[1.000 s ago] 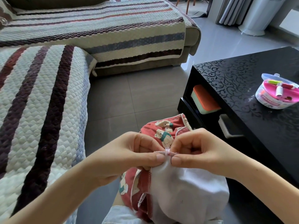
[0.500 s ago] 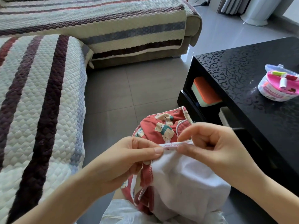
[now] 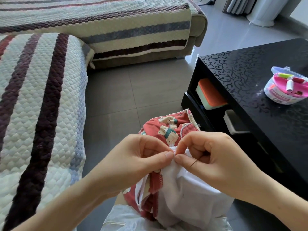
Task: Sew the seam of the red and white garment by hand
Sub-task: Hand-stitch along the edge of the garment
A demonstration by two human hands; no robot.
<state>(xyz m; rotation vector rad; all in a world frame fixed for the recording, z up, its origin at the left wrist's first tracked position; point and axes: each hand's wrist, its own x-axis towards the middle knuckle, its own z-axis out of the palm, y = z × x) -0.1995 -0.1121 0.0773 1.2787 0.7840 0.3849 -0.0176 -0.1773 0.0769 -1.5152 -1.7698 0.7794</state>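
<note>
While both hands (image 3: 175, 157) pinch the garment (image 3: 168, 130), no writing reads.

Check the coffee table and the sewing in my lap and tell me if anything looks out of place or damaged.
Nothing stands out. The sewing kit tub sits upright and open on the black coffee table, nothing spilled. Both hands pinch the white edge of the red and white garment: left hand, right hand. No tear is visible.

Grey tiled floor (image 3: 133, 90), striped quilted sofa (image 3: 41, 97), glossy black table (image 3: 258, 77)
</note>
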